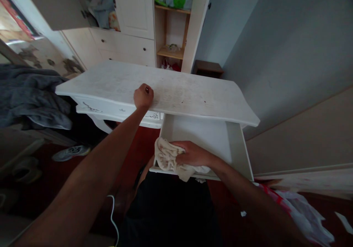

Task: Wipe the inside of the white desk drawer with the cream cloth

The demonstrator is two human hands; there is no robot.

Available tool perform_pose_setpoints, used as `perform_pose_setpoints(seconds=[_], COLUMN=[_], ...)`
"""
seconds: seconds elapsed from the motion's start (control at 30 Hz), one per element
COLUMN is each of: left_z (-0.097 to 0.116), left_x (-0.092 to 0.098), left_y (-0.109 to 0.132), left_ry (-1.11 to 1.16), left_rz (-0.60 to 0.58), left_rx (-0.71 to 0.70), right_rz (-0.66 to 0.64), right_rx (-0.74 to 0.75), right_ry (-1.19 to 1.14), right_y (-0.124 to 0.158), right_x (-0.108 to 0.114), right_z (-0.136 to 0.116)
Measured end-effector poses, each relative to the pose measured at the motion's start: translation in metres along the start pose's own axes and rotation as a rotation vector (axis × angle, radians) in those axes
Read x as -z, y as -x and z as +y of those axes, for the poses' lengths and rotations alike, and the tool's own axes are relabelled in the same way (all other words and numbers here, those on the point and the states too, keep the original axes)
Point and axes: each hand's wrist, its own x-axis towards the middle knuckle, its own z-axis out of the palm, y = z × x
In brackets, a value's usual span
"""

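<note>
Desk top [187,92]: wide, bare surface. The only obstacle is the left hand [143,96], a closed fist at the front edge, with open passage on either side of it.

Drawer [238,147]: pulled out under the top's right half. The rear is roofed by the overhanging top, so entry from above is over the front part only. The front left corner is blocked by the cloth [167,158] and the right hand [193,154] gripping it, and the cloth spills over the front rim. The middle and right of the drawer floor lie open.

Surroundings: a wall [289,56] runs close along the right. Bedding [30,92] is heaped by the left end. A shoe [70,152] and a bag [303,210] lie on the floor.
</note>
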Motion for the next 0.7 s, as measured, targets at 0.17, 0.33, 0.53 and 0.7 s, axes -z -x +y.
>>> perform_pose_setpoints(seconds=[0.17,0.33,0.53,0.7], left_z=[-0.001,-0.004,-0.006,-0.008], left_x=[-0.002,-0.005,-0.007,-0.011], left_y=[0.000,-0.001,-0.001,-0.003], left_ry=[-0.011,0.022,0.036,0.054], left_rz=[0.018,0.027,0.037,0.033], left_rx=[0.005,-0.010,-0.025,-0.023], right_rz=[0.330,0.473,0.134,-0.218], right_rx=[-0.005,-0.010,0.003,0.232], right_ry=[0.204,0.530,0.866,0.945], right_y=[-0.012,-0.055,-0.057,-0.020], right_x=[0.016,0.018,-0.011,-0.029], right_z=[-0.020,-0.026,-0.039,-0.052])
